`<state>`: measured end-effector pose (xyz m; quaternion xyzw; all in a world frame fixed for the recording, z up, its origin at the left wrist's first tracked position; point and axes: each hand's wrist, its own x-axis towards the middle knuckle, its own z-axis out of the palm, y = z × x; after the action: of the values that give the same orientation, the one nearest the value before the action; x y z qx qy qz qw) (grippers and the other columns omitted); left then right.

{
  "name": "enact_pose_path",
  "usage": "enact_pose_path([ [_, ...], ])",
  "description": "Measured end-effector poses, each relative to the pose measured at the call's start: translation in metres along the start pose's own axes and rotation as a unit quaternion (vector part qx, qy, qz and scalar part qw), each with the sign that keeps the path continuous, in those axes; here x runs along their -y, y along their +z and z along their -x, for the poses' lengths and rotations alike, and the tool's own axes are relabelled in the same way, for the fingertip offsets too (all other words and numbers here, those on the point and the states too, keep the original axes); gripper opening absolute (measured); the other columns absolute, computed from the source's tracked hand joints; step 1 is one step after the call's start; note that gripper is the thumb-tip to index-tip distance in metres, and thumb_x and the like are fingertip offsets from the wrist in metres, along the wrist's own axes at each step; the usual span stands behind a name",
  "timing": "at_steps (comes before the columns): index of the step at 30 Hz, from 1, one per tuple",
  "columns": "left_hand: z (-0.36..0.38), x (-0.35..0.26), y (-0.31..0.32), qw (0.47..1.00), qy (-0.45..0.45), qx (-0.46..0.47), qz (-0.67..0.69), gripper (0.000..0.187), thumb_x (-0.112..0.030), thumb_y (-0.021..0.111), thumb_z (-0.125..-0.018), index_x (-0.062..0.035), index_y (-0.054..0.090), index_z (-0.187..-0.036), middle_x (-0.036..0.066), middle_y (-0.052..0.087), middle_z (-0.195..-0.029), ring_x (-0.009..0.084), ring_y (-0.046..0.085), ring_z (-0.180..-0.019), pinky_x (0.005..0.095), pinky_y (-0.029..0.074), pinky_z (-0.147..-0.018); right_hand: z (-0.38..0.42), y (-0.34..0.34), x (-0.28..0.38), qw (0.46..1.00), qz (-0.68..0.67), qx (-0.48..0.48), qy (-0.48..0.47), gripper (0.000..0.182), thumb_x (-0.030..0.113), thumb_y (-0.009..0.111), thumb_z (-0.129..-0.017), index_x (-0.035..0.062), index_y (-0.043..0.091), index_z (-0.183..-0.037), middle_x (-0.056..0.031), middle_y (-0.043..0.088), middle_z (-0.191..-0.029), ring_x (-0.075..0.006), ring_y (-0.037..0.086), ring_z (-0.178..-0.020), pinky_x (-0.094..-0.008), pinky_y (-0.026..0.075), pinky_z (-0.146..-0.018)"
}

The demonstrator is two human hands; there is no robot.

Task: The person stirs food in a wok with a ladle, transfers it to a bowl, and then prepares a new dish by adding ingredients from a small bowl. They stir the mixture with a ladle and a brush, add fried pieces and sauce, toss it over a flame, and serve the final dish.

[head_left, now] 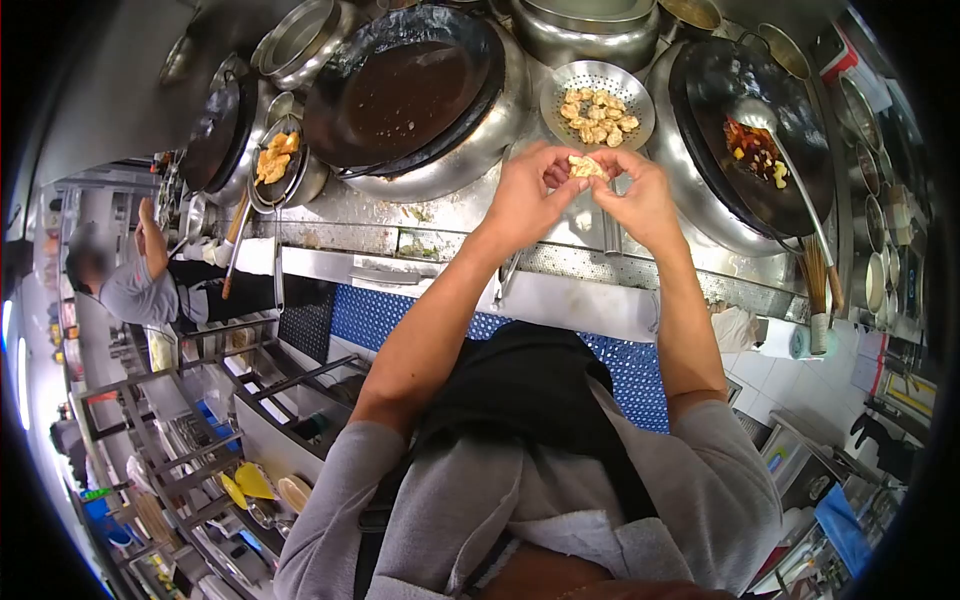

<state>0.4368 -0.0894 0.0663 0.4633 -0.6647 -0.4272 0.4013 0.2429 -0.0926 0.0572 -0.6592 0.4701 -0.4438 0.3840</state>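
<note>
My left hand [530, 194] and my right hand [640, 196] meet in front of the cooker, fingertips pinching one pale golden piece of battered food [586, 167] between them. Its exact kind is not clear. Just beyond my fingers sits a perforated metal strainer [597, 74] with several similar battered pieces [600, 124] in it. The strainer's handle [612, 236] points back toward me, below my hands. On the right, a dark wok [703, 95] holds a red and yellow mix [757, 150] that looks like chillies in sauce, with a metal ladle [752, 114] resting in it.
To the left, a large wok [420, 85] contains dark liquid. Beside it, another strainer with orange fried pieces [276, 158] rests over a pot. Metal pots [590, 28] line the back. A bamboo brush [815, 280] stands at right. A co-worker [140, 285] is at far left.
</note>
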Motion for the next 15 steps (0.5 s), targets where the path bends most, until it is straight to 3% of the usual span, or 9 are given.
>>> enact_pose_path([
  [8,0.006,-0.009,0.005,0.993,-0.025,0.049,-0.104,0.026,-0.008,0.072,-0.095,0.0033,0.068,-0.117,0.01,0.071,-0.102,0.0117,0.064,-0.085,0.0282,0.053,-0.074,0.006,-0.005,-0.013,0.994,-0.034,0.062,0.086,0.024,0.012,0.072,-0.088,-0.0028,0.072,-0.106,-0.0064,0.073,-0.091,-0.0102,0.063,-0.082,-0.0283,0.052,-0.074],
  [15,0.009,-0.002,0.0,0.974,-0.089,0.108,0.178,0.032,-0.005,0.066,-0.1,0.0052,0.062,-0.13,0.008,0.073,-0.11,0.0103,0.066,-0.097,0.0271,0.054,-0.087,0.014,-0.019,-0.044,0.936,-0.313,0.11,0.119,0.024,0.011,0.065,-0.098,-0.0051,0.071,-0.115,-0.0076,0.074,-0.102,-0.0116,0.066,-0.089,-0.0271,0.052,-0.079],
])
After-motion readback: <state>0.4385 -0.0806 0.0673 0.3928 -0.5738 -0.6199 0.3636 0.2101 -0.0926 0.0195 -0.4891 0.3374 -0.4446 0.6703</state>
